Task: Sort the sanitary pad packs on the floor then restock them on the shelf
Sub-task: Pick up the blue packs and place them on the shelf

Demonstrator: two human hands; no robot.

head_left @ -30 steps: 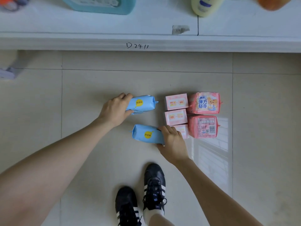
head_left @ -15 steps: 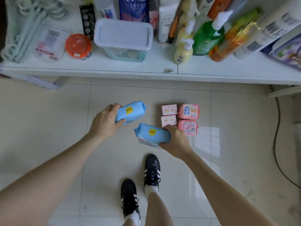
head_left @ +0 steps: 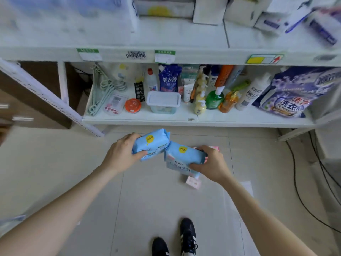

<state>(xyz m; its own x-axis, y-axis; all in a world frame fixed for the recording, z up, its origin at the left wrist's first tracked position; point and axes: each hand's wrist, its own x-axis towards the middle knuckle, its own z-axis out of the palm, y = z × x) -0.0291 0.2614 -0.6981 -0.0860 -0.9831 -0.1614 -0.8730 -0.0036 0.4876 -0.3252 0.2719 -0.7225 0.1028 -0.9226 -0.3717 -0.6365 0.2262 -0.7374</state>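
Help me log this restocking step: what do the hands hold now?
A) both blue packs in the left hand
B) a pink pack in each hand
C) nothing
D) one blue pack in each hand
D: the left hand grips the left blue pack and the right hand grips the right blue pack.

We're looking into a shop here: white metal shelves are wearing green-topped paper price tags and holding a purple detergent bag and a green pump bottle.
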